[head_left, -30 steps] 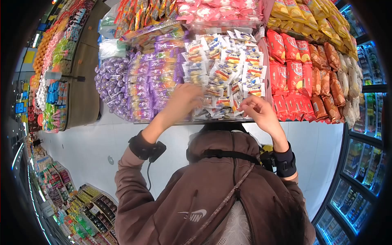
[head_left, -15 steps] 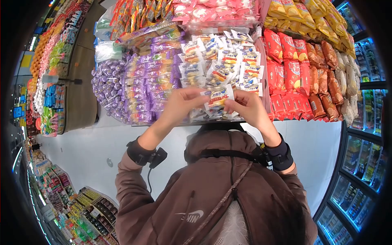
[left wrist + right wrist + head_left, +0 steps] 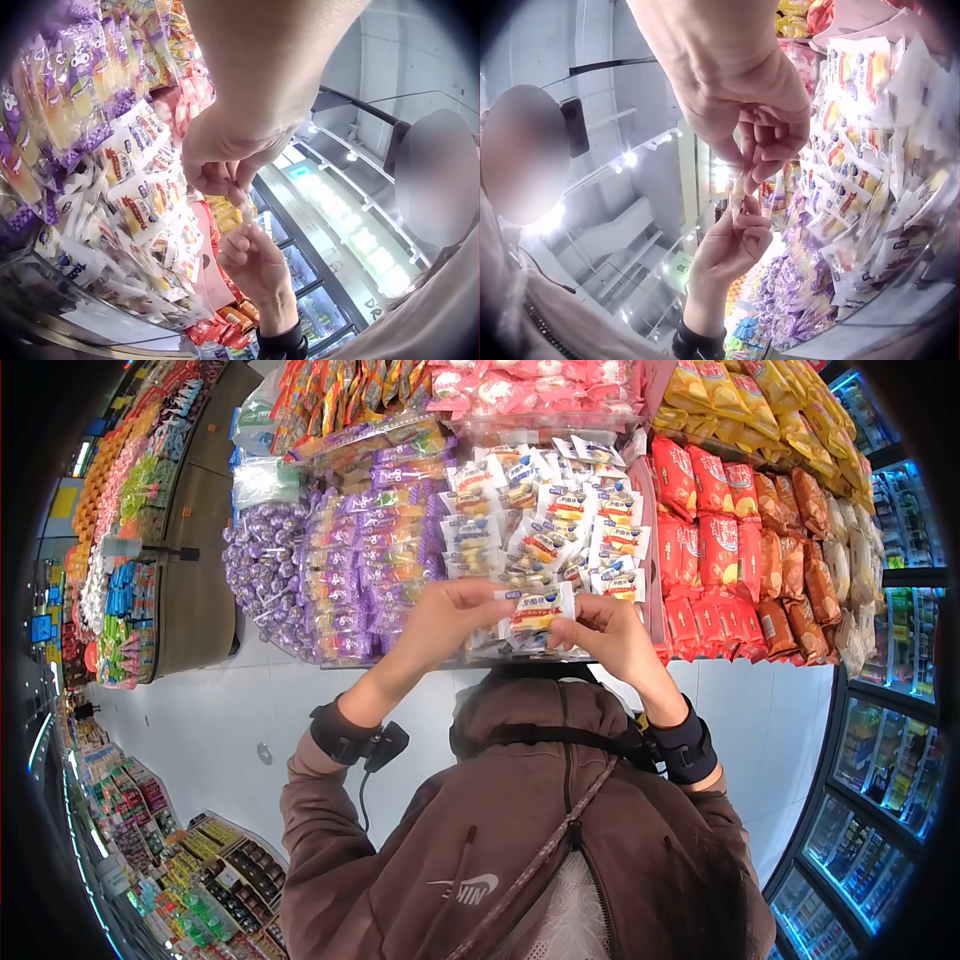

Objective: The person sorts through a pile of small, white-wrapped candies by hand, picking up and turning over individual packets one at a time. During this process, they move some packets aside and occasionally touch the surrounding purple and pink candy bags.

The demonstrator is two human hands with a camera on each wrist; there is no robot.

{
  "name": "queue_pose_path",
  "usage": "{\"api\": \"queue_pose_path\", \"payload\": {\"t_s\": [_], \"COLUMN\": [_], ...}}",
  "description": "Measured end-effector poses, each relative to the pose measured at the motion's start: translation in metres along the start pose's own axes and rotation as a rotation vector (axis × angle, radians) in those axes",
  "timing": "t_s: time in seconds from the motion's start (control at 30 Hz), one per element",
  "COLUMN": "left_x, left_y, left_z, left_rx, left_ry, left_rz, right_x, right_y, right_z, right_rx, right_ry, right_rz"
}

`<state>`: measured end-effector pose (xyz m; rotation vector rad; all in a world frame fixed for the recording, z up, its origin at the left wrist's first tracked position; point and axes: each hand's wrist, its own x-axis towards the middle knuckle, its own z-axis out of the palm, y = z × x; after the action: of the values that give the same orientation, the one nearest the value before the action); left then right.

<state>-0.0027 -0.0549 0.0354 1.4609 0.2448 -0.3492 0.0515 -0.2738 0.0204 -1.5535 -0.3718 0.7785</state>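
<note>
Between the two hands, a small white snack packet (image 3: 537, 608) with a yellow, red and blue print is held up by its ends, printed face toward the head camera. My left hand (image 3: 448, 622) pinches its left end between thumb and fingers. At the other end my right hand (image 3: 612, 637) pinches the lower right corner. Both wrist views show the packet nearly edge-on, a thin strip between the fingertips. Behind and beneath it lies a bin of matching white packets (image 3: 545, 542), several in loose rows.
Purple-wrapped sticks (image 3: 378, 550) and purple lollipops (image 3: 268, 565) fill the bins to the left. Red packets (image 3: 718, 550) lie to the right, beyond a pink divider (image 3: 655, 580). Pink packets (image 3: 540, 385) sit behind. Glass-door coolers (image 3: 880, 760) line the right side.
One second ago the hands were apart over the white packets. By half a second ago both held one packet up between them; since then it has tilted slightly, its print now more level.
</note>
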Motion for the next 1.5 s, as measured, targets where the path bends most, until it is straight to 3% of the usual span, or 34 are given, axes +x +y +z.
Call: {"api": "queue_pose_path", "payload": {"t_s": [0.43, 0.67, 0.73, 0.83, 0.87, 0.97, 1.17, 1.27, 1.37, 1.5], "left_x": [0.009, 0.026, 0.038, 0.075, 0.089, 0.132, 0.163, 0.167, 0.171, 0.158], "left_y": [-0.021, -0.013, 0.009, 0.032, 0.04, 0.046, 0.033, 0.022, 0.016, 0.026], "left_z": [0.008, 0.023, 0.03, 0.038, 0.041, 0.056, 0.07, 0.068, 0.064, 0.054], "left_rx": [0.224, 0.289, 0.349, 0.53, 0.611, 0.753, 1.028, 1.092, 1.037, 0.859], "left_ry": [0.056, -0.143, -0.08, 0.055, 0.081, 0.172, 0.114, 0.151, 0.191, 0.211], "left_rz": [0.058, 0.115, 0.175, 0.347, 0.4, 0.761, 0.603, 0.755, 0.811, 0.73], "right_x": [-0.004, -0.014, -0.018, -0.024, -0.029, -0.039, -0.05, -0.052, -0.052, -0.05], "right_y": [0.003, 0.007, 0.006, 0.012, 0.012, 0.008, 0.013, 0.015, 0.015, 0.013], "right_z": [-0.01, -0.021, -0.027, -0.037, -0.045, -0.053, -0.058, -0.058, -0.06, -0.059], "right_rx": [-0.058, -0.208, -0.245, 0.024, -0.045, 0.087, 0.08, 0.107, 0.114, 0.127], "right_ry": [-0.04, 0.078, 0.152, 0.3, 0.291, 0.325, 0.377, 0.37, 0.353, 0.312], "right_rz": [0.064, 0.024, 0.024, -0.151, -0.152, -0.126, -0.155, -0.162, -0.15, -0.156]}}
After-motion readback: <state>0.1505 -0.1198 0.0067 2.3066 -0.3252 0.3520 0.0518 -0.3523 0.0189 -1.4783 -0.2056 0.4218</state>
